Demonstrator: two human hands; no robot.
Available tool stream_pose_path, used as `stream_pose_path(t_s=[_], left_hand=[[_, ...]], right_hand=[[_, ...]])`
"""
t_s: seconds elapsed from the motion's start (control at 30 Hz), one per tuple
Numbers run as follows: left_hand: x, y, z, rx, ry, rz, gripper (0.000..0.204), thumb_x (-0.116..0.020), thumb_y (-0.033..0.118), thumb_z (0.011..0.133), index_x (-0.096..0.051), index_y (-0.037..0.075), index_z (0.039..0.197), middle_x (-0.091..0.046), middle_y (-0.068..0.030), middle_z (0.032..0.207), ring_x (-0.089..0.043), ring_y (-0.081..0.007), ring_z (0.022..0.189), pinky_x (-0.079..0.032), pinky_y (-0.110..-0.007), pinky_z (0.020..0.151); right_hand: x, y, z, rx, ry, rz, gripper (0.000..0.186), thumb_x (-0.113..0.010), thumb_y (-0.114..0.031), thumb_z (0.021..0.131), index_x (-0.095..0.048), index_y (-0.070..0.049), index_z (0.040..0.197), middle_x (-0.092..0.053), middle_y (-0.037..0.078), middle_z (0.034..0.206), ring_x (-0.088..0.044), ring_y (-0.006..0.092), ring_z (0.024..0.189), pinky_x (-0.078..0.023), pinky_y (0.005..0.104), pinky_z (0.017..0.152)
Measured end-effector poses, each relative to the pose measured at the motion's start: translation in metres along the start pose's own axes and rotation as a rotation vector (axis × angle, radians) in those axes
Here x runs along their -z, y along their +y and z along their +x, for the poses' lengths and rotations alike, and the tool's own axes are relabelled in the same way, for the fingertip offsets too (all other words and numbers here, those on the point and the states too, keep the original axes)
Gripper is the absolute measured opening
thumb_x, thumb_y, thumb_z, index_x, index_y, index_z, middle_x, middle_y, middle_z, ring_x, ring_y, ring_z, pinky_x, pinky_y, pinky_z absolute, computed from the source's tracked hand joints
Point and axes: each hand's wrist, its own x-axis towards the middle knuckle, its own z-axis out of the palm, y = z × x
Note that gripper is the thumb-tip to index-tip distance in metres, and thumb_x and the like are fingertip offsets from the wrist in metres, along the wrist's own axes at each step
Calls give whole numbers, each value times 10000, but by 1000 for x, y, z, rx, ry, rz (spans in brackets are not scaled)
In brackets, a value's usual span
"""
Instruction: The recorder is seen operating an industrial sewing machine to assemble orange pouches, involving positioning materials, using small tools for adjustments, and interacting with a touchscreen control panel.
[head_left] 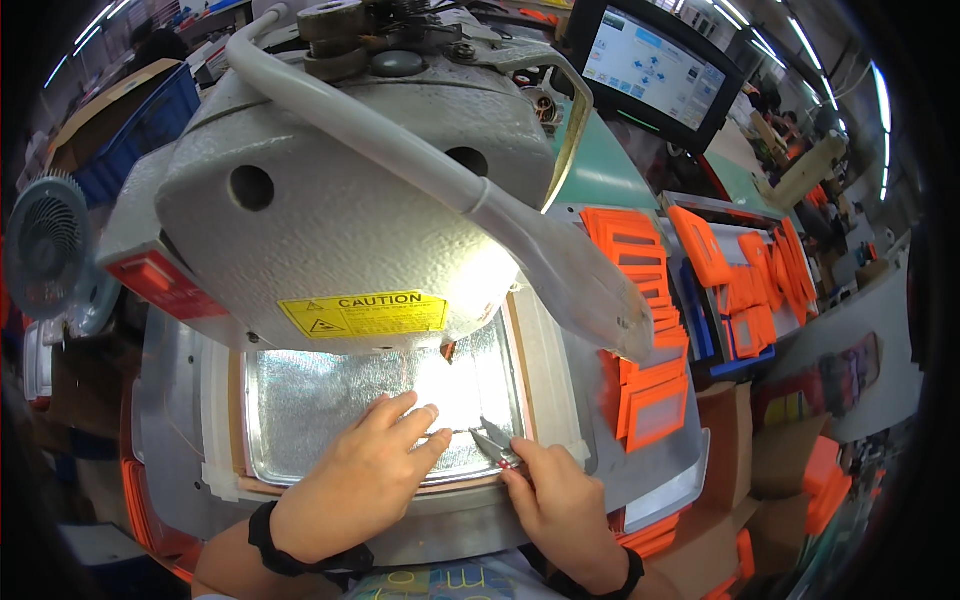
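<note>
At the lower centre of the frame, the person's right hand (560, 500) grasps small silver metal snips with pointed blades (494, 445) between thumb and fingers. The left hand (365, 475) is laid palm down with fingers extended and loosely spread, none curled around anything; whether the fingertips pin something small cannot be told. A narrow gap separates its fingertips from the blades.

Both hands work at the lower edge of a shiny silver rectangular sheet with rounded corners (320, 400). Its left part lies bare, leaving open room there, while its upper edge runs under the bulky grey metal machine head (330, 230), which closes off the space above the fingers. A pale, tape-covered border (220, 420) rings the sheet's sides. Right of the border, a strip of smooth grey tabletop (590, 400) lies open before a fanned stack of flat orange rectangular frames (655, 405).

The snips lie over the sheet's lower right, tips toward the upper left, blades parted in a narrow V, with a touch of red near the gripping fingers. The sheet looks finely wrinkled and glares white near its middle, close to the end of the thick grey lamp arm (400, 150).
</note>
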Motion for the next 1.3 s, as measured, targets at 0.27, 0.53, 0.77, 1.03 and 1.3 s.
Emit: stream_pose_path(t_s=[0.27,0.53,0.77,1.03,1.3], left_hand=[[1,0,1,-4,-10,-2,375,-645,4,783,-658,-3,1157,-591,-184,1227,-548,-380,1192,-464,-441,1031],[-1,-2,4,-19,-10,-4,363,-643,10,789,-660,-6,1151,-596,-182,1219,-550,-381,1184,-470,-435,1022],[2,-1,2,0,-12,-5,356,-652,11,792,-661,-2,1147,-597,-177,1218,-549,-379,1182,-478,-430,1011],[3,1,0,9,-8,2,360,-656,11,790,-661,3,1150,-598,-169,1219,-548,-376,1186,-474,-432,1019],[0,-2,2,-7,-4,-7,382,-652,8,774,-657,4,1156,-598,-171,1215,-551,-370,1181,-465,-434,1029]], right_hand=[[-7,4,0,-18,14,-51,273,-698,-100,887,-612,-33,1137,-677,143,897,-684,320,726,-555,370,642],[18,8,6,-116,-28,194,256,-699,-95,888,-650,-10,1124,-705,161,931,-708,267,796,-546,333,696],[21,7,11,-22,-94,165,235,-702,-102,888,-669,-23,1108,-704,144,926,-697,282,785,-543,339,683],[20,13,14,-11,-152,204,223,-707,-109,887,-680,-30,1094,-706,143,913,-697,282,779,-543,345,677],[18,16,16,17,-158,210,216,-701,-102,891,-680,-25,1092,-706,144,902,-696,292,780,-541,343,678]])
